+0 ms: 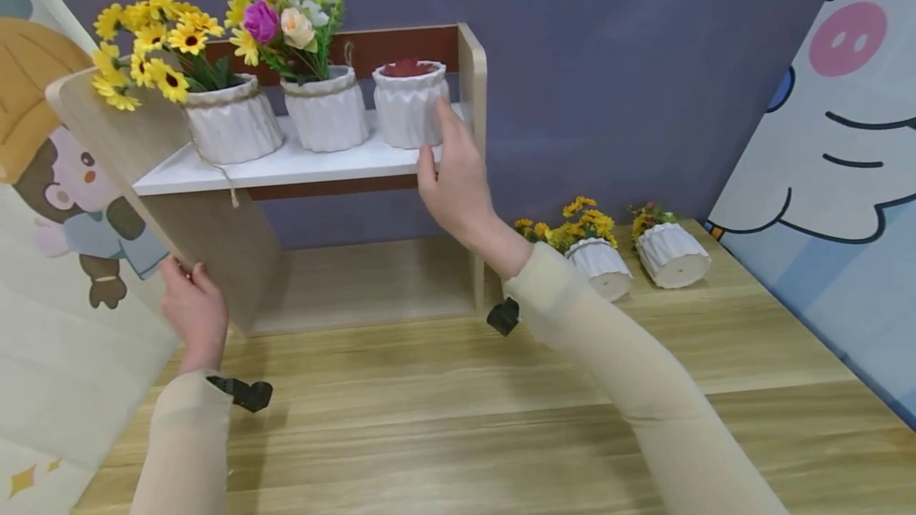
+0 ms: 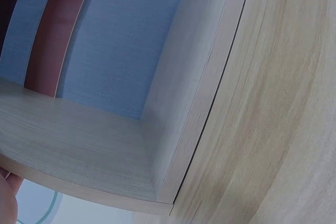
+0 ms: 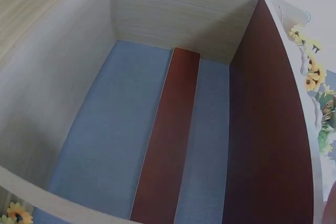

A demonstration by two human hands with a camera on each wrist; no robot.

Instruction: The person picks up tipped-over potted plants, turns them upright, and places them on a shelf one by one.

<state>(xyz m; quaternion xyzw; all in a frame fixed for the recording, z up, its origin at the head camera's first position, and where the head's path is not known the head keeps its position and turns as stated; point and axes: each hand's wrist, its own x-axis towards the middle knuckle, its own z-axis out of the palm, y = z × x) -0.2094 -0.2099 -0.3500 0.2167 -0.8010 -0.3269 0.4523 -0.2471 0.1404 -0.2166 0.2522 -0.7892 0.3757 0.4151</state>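
A small wooden shelf stands on the table, with a white board across it. My left hand grips the front edge of its left side panel. On the board sit a pot of yellow daisies, a pot of mixed flowers and a white pot with something dark red inside its mouth. My right hand touches that last pot's right side with a straight finger, its thumb near the board's front edge. Some of its fingers are hidden. In the right wrist view, the board's underside is reddish brown.
Right of the shelf, a white pot of yellow flowers and a smaller potted plant lie on their sides on the wooden table. A string hangs over the board's left front. A grey cloth wall stands behind.
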